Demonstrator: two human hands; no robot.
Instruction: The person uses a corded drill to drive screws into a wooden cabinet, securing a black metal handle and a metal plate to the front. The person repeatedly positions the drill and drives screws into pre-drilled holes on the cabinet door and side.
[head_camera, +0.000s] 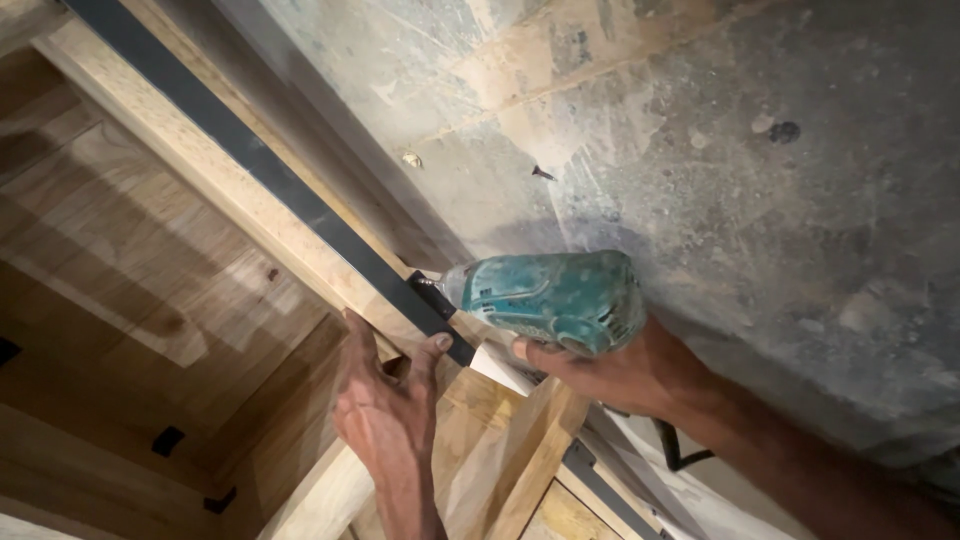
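Hands (390, 400) on teal drill (545, 298) and dark metal strip (260, 165)

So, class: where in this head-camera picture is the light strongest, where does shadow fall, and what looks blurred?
Head view: light is strongest on the concrete floor; the wooden panel lower left lies in shadow; the teal power drill in the right hand and the left hand look slightly soft.

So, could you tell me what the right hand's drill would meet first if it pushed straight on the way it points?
Most likely the dark metal strip on the wooden beam; the drill in the right hand already has its nose about there.
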